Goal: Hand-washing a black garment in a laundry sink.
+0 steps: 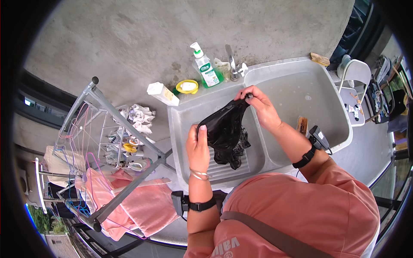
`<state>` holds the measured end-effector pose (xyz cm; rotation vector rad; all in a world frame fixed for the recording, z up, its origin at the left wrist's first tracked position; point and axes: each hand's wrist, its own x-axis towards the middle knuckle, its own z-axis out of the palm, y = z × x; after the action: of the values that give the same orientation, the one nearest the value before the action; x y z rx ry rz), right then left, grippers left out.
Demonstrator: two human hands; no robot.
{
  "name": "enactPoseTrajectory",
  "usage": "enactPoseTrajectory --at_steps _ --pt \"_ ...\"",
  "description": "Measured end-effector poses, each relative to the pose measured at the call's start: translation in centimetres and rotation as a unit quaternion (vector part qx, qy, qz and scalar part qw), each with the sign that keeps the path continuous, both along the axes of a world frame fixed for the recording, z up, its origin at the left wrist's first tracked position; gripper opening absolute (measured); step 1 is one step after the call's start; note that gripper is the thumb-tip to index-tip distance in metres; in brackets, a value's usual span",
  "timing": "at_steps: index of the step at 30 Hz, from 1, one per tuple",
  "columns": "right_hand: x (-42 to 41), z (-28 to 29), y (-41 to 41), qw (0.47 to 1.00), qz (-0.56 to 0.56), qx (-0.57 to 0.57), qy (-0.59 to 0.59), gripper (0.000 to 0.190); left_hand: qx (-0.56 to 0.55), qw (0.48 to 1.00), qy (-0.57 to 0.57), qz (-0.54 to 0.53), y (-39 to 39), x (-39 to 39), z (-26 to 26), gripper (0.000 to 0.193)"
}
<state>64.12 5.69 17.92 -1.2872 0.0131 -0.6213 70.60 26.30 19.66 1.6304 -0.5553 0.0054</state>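
A thin, black, wet-looking piece of fabric (225, 124) is stretched between my two hands. My left hand (197, 150) pinches its left edge, thumb on top. At the upper right, my right hand (263, 108) grips a bunched corner. The lower part hangs crumpled over the ribbed washboard floor (214, 171) of the sink's left basin; whether it touches the ribs I cannot tell. Right of the divider, the larger basin (290, 93) holds cloudy water. A wooden scrubbing brush (302, 125) lies near my right forearm, partly hidden by it.
Behind the basins stand a tap (231, 63), a pump bottle of green liquid (208, 71), a yellow soap dish (187, 87) and a white carton (163, 93). Another brush (320, 59) rests on the rim. A metal drying rack (129, 125) is left, a folding chair (355, 77) right.
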Motion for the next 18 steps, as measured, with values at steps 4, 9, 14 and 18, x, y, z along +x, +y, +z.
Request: enactPoseTrajectory --at_steps 4,9,14,18 --pt "0.5 -0.9 0.7 0.996 -0.032 0.055 0.058 0.012 0.062 0.993 0.099 -0.025 1.2 1.3 -3.4 0.012" --pt "0.3 -0.4 0.6 0.994 -0.099 -0.027 0.036 0.012 0.355 0.928 -0.11 -0.006 3.7 3.2 -5.3 0.023" --pt "0.9 -2.2 -0.6 0.967 -0.179 -0.143 0.111 0.014 -0.037 0.928 0.294 -0.226 4.7 5.4 -3.4 0.031" --pt "0.4 -3.9 0.6 0.978 -0.089 -0.081 0.173 0.015 -0.226 0.805 0.526 -0.156 3.5 5.3 -4.1 0.041"
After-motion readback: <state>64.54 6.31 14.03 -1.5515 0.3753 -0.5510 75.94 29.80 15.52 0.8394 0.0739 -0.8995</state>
